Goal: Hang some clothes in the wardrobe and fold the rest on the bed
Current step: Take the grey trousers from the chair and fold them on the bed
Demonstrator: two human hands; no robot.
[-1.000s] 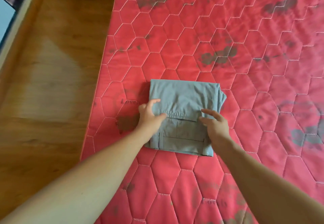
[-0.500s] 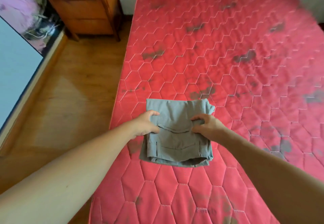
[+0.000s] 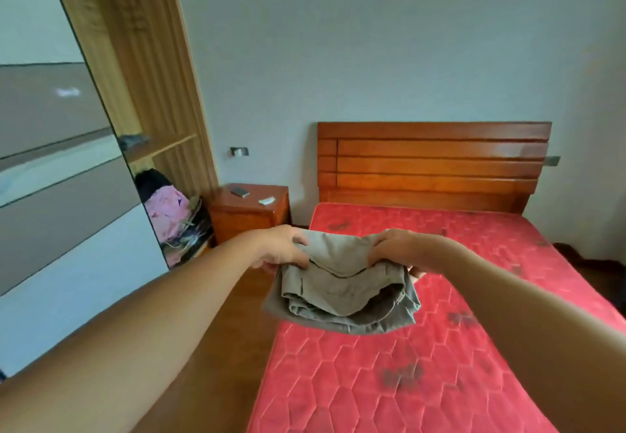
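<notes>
Folded grey-khaki cotton trousers (image 3: 338, 283), held in the air above the near left edge of the red quilted mattress (image 3: 372, 382). Long axis runs hand to hand; layered open edges face the camera. Left hand (image 3: 284, 249) and right hand (image 3: 403, 251) each grip one side, thumbs on top.

You face a pale grey wall (image 3: 372, 43) above a slatted wooden headboard (image 3: 433, 165). A wooden nightstand (image 3: 249, 219) stands between the red quilted bed (image 3: 372, 382) and the glossy-doored wardrobe (image 3: 67, 229) on your left, over a wood floor (image 3: 220, 365) in soft, even light.
</notes>
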